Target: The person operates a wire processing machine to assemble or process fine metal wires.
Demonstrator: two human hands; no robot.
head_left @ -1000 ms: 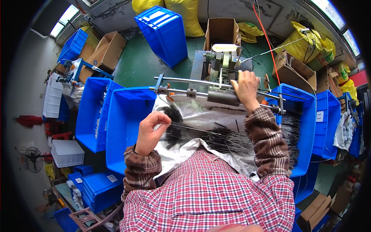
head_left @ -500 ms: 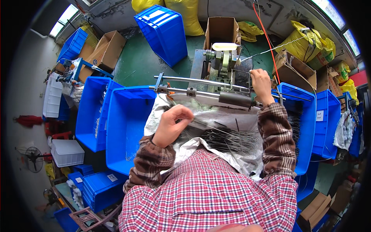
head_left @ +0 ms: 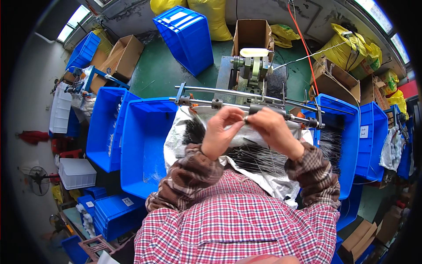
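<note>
My left hand [head_left: 220, 131] and my right hand [head_left: 273, 128] meet in front of the machine, fingertips almost touching. Both are closed in a pinch around a small piece whose kind I cannot make out. Just beyond them runs the machine's steel rod [head_left: 202, 102], with a dark cylinder partly hidden by my right hand. Below my hands, a pile of thin dark wires [head_left: 259, 159] lies on a white sheet [head_left: 176, 143] across my lap. A darker bundle of wires [head_left: 193, 131] lies beside my left wrist.
At my left stands a blue bin [head_left: 143, 136] with a few thin wires at its bottom. Another blue bin [head_left: 349, 145], at my right, holds many wires. The machine [head_left: 255, 72] is straight ahead, a red hose [head_left: 304, 44] hanging to its right. Behind are a tall blue crate [head_left: 187, 42] and a cardboard box [head_left: 251, 33].
My right hand has left the machine's handle at the right and come down to the middle. My left hand has moved right and slightly up to meet it.
</note>
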